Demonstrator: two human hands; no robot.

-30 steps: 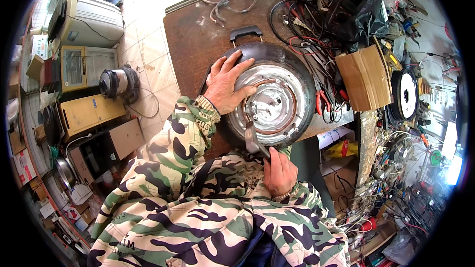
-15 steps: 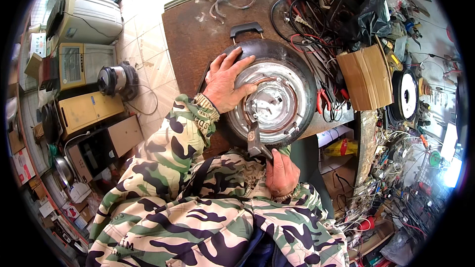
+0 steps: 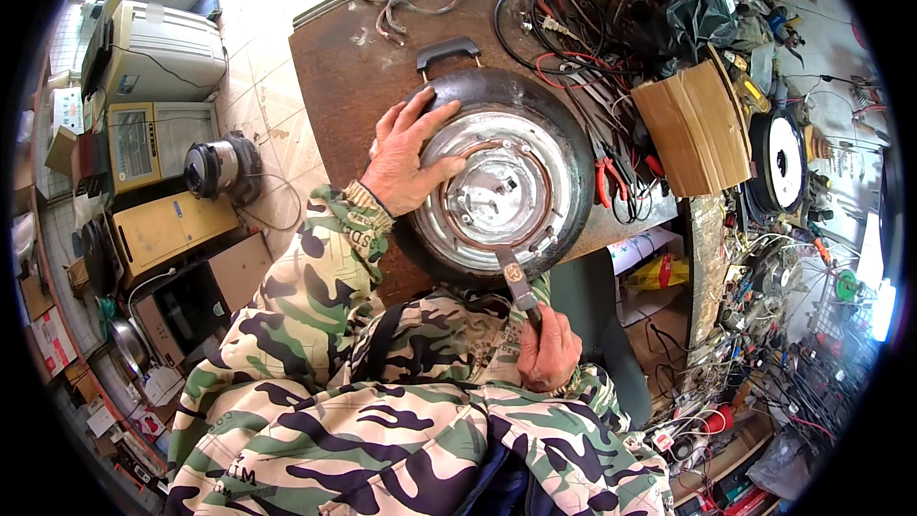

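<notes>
A round black electric pan (image 3: 559, 134) lies upside down on the brown bench, its black handle (image 3: 447, 50) toward the far side. The silvery metal base (image 3: 499, 193) faces up, with a brownish heating ring and small metal posts on it. My left hand (image 3: 413, 155) rests on the pan's left side, fingers spread over the black wall and thumb reaching onto the metal. My right hand (image 3: 551, 354) is closed around the handle of a hammer (image 3: 517, 279). The hammer's dark head lies over the pan's near rim; whether it touches the metal I cannot tell.
Cables and hand tools, including red-handled pliers (image 3: 609, 182), lie right of the pan. Beyond them stand an open cardboard box (image 3: 693, 129) and a black-rimmed white disc (image 3: 785, 162). Loose wires (image 3: 396, 14) lie at the far edge. Appliances (image 3: 177, 229) crowd the left side.
The hammer head has swung round to the right and up over the pan's near rim. The pan and bench sit slightly further left in view; my left hand stays on the pan.
</notes>
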